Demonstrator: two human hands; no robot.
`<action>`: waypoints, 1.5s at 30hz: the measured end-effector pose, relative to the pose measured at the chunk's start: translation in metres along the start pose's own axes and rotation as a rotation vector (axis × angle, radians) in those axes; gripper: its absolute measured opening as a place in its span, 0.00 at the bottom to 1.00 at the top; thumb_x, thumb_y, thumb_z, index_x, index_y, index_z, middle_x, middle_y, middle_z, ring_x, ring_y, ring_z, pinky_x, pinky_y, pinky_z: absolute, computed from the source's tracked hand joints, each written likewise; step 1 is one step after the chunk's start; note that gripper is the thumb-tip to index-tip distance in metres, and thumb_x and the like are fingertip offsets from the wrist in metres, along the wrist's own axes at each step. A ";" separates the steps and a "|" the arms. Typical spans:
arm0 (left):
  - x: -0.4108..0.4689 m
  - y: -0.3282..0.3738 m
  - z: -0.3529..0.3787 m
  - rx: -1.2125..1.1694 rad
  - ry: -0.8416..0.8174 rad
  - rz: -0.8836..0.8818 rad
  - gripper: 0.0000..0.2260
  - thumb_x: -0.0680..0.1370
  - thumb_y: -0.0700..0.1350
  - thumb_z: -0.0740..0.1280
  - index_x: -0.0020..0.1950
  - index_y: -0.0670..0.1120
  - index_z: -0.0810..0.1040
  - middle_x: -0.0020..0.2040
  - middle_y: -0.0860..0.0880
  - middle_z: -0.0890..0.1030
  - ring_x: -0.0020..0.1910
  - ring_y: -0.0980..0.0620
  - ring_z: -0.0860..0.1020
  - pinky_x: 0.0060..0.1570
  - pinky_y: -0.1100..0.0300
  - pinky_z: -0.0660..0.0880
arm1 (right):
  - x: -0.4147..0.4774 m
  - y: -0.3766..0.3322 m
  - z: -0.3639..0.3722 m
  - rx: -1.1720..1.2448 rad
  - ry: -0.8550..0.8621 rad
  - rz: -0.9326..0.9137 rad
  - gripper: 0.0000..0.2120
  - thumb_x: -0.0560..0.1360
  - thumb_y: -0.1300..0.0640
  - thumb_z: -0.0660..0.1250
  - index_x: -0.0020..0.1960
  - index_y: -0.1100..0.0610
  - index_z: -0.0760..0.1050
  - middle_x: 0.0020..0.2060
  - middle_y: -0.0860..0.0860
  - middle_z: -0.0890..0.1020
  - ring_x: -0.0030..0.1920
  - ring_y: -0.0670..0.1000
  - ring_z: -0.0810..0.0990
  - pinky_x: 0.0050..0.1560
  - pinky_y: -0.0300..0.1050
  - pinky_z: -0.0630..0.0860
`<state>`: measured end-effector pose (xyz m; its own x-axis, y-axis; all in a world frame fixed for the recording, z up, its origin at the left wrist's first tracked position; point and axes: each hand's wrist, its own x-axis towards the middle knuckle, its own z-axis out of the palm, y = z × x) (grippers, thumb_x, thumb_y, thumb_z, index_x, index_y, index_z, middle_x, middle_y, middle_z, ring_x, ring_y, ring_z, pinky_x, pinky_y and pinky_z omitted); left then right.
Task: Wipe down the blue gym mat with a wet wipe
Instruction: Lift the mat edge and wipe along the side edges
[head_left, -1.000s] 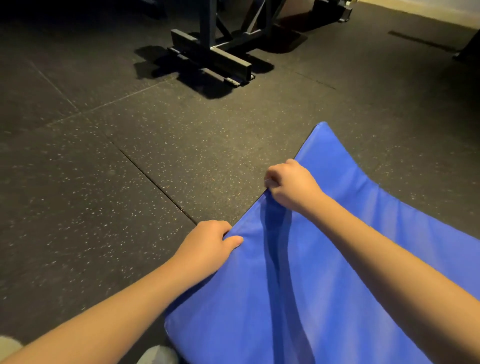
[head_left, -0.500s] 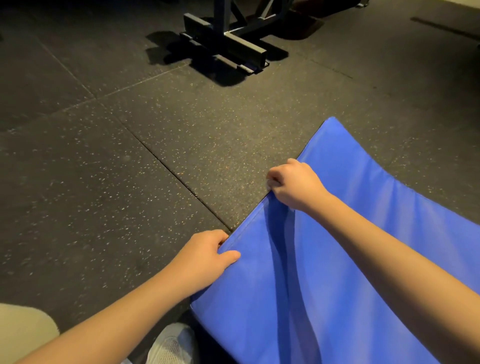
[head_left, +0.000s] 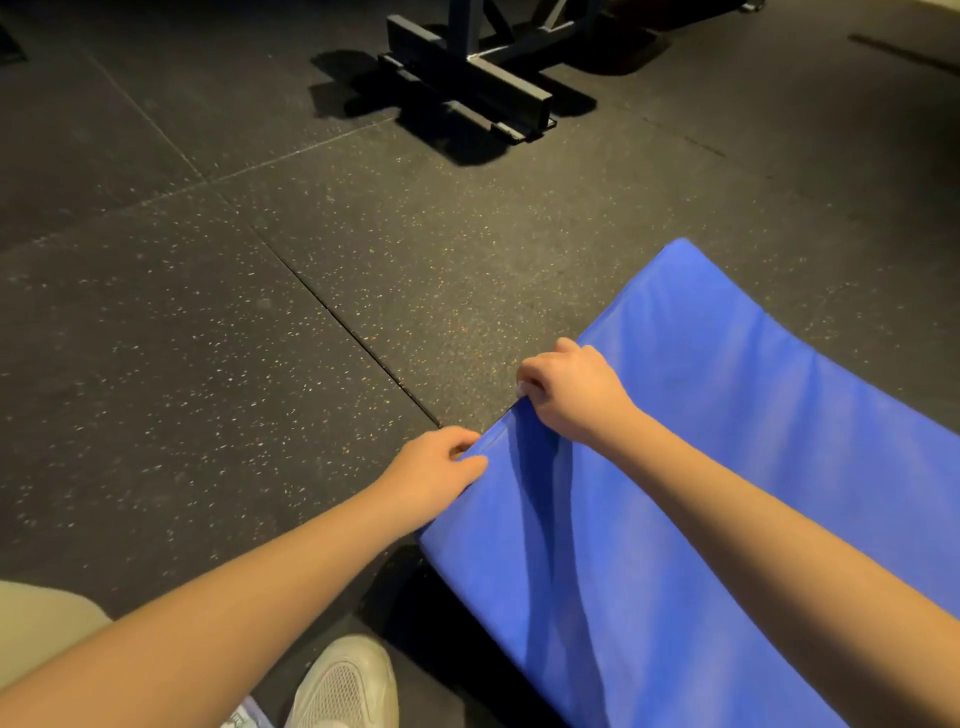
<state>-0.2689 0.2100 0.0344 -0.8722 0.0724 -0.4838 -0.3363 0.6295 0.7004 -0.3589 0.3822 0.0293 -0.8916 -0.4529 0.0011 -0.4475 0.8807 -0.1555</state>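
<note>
A blue gym mat (head_left: 727, 467) lies at the lower right, its left edge lifted off the dark rubber floor, with a shadow beneath it. My left hand (head_left: 431, 473) grips that raised edge, thumb on top and fingers curled under. Farther along the same edge my right hand (head_left: 571, 395) grips the mat with its fingers curled over the rim. A small white bit shows at the right hand's fingers; I cannot tell whether it is a wipe.
A dark metal equipment base (head_left: 467, 83) stands on the speckled rubber floor (head_left: 234, 338) at the top centre. My white shoe (head_left: 348, 686) is at the bottom, just left of the mat, and a beige trouser leg (head_left: 36, 629) at the lower left.
Both hands keep their grip on the mat's edge. The mat has shifted to the right in view, uncovering more of my shoe and trouser leg at the bottom left.
</note>
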 end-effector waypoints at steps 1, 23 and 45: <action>-0.005 -0.011 0.000 -0.033 -0.018 -0.043 0.12 0.77 0.42 0.63 0.60 0.49 0.79 0.53 0.52 0.82 0.49 0.55 0.79 0.47 0.61 0.75 | -0.001 -0.002 0.007 0.001 -0.016 0.005 0.08 0.77 0.60 0.57 0.48 0.54 0.75 0.44 0.47 0.81 0.44 0.51 0.63 0.40 0.44 0.57; -0.055 -0.023 -0.026 -0.649 -0.037 -0.141 0.12 0.79 0.33 0.60 0.59 0.42 0.77 0.47 0.43 0.84 0.39 0.54 0.82 0.44 0.62 0.80 | -0.083 -0.087 0.015 0.612 0.302 -0.204 0.04 0.72 0.64 0.67 0.45 0.59 0.80 0.46 0.50 0.82 0.48 0.53 0.79 0.48 0.43 0.75; -0.056 0.115 -0.020 0.007 -0.038 0.878 0.14 0.69 0.47 0.70 0.54 0.55 0.77 0.58 0.56 0.74 0.60 0.61 0.72 0.63 0.69 0.63 | -0.196 -0.068 -0.098 0.585 0.916 0.018 0.05 0.74 0.65 0.68 0.49 0.62 0.78 0.44 0.55 0.79 0.42 0.44 0.76 0.45 0.35 0.72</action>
<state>-0.2656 0.2624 0.1528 -0.8024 0.5584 0.2108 0.4528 0.3394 0.8245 -0.1609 0.4245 0.1364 -0.7198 0.0490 0.6925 -0.5474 0.5733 -0.6096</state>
